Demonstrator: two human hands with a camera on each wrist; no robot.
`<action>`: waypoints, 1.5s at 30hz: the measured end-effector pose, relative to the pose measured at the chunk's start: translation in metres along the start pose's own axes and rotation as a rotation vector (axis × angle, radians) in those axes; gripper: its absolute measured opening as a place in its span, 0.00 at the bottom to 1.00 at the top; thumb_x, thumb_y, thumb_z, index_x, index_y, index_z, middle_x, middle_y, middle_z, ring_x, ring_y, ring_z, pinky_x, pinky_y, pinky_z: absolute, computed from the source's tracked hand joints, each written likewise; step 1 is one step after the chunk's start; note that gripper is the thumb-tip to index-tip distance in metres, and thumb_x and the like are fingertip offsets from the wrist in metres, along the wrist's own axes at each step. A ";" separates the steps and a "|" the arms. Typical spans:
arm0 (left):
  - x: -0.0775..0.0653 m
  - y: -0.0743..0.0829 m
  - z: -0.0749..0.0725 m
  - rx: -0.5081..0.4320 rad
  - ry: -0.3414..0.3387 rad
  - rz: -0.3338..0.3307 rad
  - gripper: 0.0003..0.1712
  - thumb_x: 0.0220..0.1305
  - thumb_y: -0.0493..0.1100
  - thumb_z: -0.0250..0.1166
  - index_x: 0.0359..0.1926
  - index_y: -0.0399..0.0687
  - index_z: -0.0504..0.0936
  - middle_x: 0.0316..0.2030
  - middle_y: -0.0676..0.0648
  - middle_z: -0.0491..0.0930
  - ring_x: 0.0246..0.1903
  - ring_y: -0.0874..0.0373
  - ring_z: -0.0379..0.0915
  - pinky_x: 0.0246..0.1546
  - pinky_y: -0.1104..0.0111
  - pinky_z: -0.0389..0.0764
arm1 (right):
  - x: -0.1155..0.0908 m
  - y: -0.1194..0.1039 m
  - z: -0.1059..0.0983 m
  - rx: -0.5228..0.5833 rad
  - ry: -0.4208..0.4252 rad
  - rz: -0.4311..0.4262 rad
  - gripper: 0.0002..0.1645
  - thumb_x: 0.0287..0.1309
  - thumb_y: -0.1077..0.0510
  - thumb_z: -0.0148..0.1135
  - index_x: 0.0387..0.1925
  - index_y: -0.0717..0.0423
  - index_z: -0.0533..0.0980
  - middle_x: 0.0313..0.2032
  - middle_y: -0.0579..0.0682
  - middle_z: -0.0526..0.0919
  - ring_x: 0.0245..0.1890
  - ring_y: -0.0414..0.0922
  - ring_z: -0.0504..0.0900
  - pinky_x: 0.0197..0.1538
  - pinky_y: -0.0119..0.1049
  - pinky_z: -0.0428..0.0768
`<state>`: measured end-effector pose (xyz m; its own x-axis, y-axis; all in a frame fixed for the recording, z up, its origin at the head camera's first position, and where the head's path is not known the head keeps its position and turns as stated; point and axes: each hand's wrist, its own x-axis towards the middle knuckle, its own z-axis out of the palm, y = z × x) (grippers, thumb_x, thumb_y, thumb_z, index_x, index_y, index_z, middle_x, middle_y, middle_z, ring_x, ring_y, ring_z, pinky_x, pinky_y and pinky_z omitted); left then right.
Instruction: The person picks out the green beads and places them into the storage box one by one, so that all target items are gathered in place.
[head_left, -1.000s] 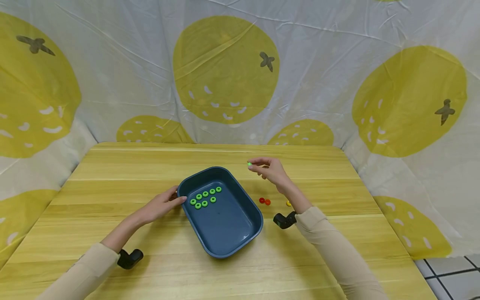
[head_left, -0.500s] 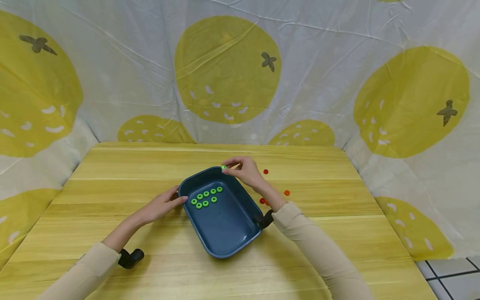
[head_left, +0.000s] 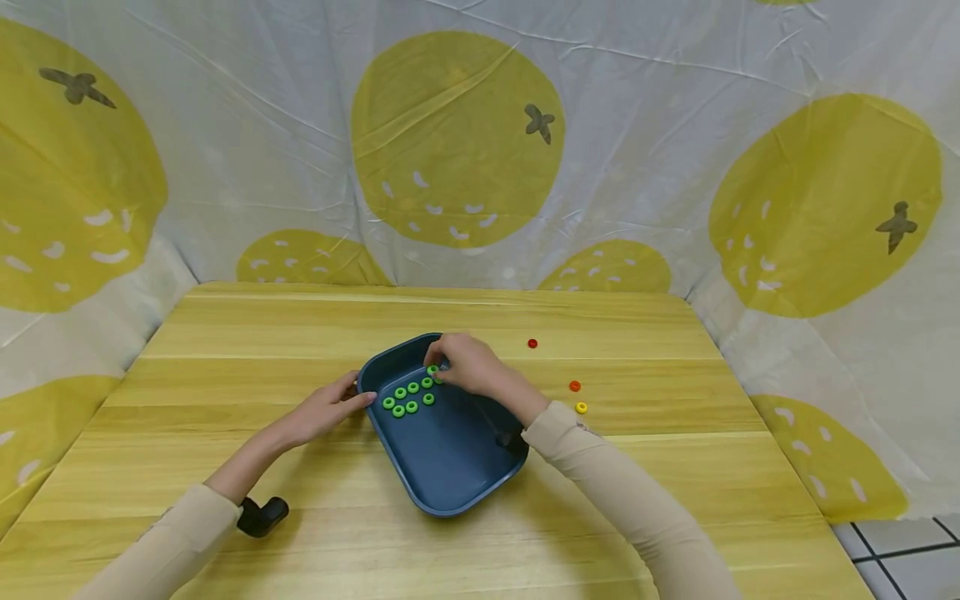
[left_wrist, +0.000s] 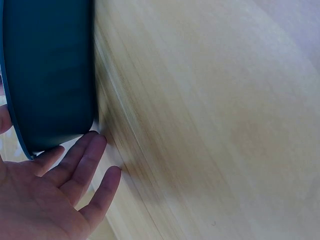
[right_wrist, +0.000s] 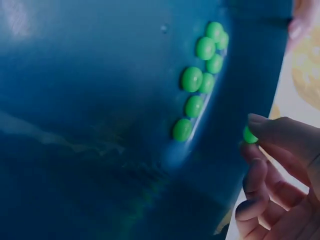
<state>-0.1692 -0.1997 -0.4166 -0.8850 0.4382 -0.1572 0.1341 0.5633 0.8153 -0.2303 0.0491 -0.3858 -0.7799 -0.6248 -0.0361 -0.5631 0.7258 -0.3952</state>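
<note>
A dark blue plastic tub (head_left: 446, 471) sits on the wooden table, turned at a slant. My left hand (head_left: 318, 410) holds its left side, thumb over the rim and fingers against the outer wall (left_wrist: 55, 75). Inside, near the far left end, several small green rings (head_left: 412, 407) lie in two rough rows. Reaching over the tub's far right rim, my right hand (head_left: 474, 367) pinches one more green ring (right_wrist: 250, 135) between thumb and index finger. In the head view this ring overlaps the right end of the back row, and the hand partly hides a ring beside it.
To the right of the tub, a red ring (head_left: 532, 343), an orange ring (head_left: 575, 386) and a yellow ring (head_left: 581, 407) lie on the table (head_left: 300, 333). A cloth with big yellow fruit prints (head_left: 457, 142) hangs behind the table and at its sides.
The right hand has moved left from above the table, carrying the pinched green ring over the rim and down into the tub. The left hand and the tub have stayed put.
</note>
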 end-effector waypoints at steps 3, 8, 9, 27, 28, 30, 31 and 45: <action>0.000 -0.001 0.000 0.004 0.001 0.002 0.33 0.72 0.51 0.49 0.69 0.36 0.55 0.59 0.34 0.71 0.58 0.43 0.67 0.58 0.47 0.68 | 0.002 -0.002 0.004 -0.101 -0.060 0.000 0.10 0.57 0.58 0.64 0.42 0.51 0.82 0.41 0.47 0.84 0.43 0.43 0.80 0.44 0.33 0.79; 0.001 -0.003 0.000 0.011 0.006 -0.004 0.34 0.72 0.52 0.49 0.69 0.37 0.55 0.59 0.34 0.71 0.58 0.42 0.67 0.58 0.47 0.68 | 0.002 -0.007 0.013 -0.258 -0.083 -0.032 0.09 0.56 0.61 0.64 0.39 0.51 0.83 0.38 0.45 0.85 0.36 0.40 0.79 0.39 0.31 0.79; 0.001 -0.004 0.001 0.011 0.007 -0.006 0.34 0.72 0.52 0.49 0.69 0.37 0.55 0.59 0.34 0.71 0.58 0.42 0.67 0.58 0.47 0.68 | 0.002 -0.007 0.015 -0.287 -0.081 -0.039 0.08 0.55 0.62 0.64 0.38 0.51 0.83 0.37 0.45 0.85 0.35 0.40 0.79 0.37 0.30 0.78; 0.000 0.000 0.000 0.005 0.002 -0.011 0.33 0.71 0.51 0.49 0.69 0.37 0.55 0.60 0.33 0.70 0.59 0.41 0.66 0.58 0.46 0.67 | 0.002 -0.006 0.016 -0.200 -0.048 -0.044 0.10 0.54 0.59 0.66 0.40 0.52 0.83 0.38 0.46 0.85 0.37 0.40 0.80 0.38 0.29 0.79; 0.000 -0.001 0.000 0.002 0.001 -0.011 0.33 0.71 0.51 0.49 0.69 0.37 0.55 0.60 0.33 0.69 0.59 0.41 0.66 0.58 0.46 0.67 | 0.002 -0.005 0.014 -0.144 -0.038 -0.043 0.11 0.54 0.59 0.66 0.41 0.53 0.82 0.39 0.46 0.85 0.39 0.41 0.81 0.40 0.30 0.79; 0.000 -0.001 0.000 -0.004 -0.001 -0.009 0.33 0.71 0.51 0.49 0.69 0.37 0.55 0.60 0.33 0.69 0.59 0.42 0.66 0.58 0.46 0.67 | 0.002 -0.004 0.011 -0.007 -0.008 -0.040 0.12 0.55 0.58 0.65 0.42 0.54 0.82 0.40 0.47 0.85 0.40 0.42 0.81 0.42 0.28 0.78; 0.000 -0.001 0.000 -0.006 -0.002 -0.008 0.33 0.71 0.52 0.49 0.69 0.37 0.55 0.60 0.33 0.69 0.58 0.42 0.67 0.58 0.46 0.67 | 0.002 -0.003 0.009 0.079 0.012 -0.040 0.12 0.55 0.58 0.65 0.43 0.55 0.81 0.41 0.48 0.85 0.39 0.43 0.81 0.41 0.28 0.78; 0.001 -0.001 0.001 0.005 0.009 -0.014 0.33 0.71 0.52 0.49 0.68 0.36 0.56 0.61 0.33 0.68 0.58 0.42 0.66 0.59 0.46 0.67 | -0.024 0.011 -0.024 0.711 0.152 0.064 0.14 0.55 0.54 0.66 0.43 0.54 0.82 0.41 0.51 0.85 0.36 0.53 0.80 0.41 0.36 0.78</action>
<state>-0.1696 -0.1993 -0.4175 -0.8909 0.4236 -0.1638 0.1235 0.5731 0.8101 -0.2240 0.0790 -0.3676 -0.8640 -0.5027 0.0285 -0.2418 0.3646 -0.8992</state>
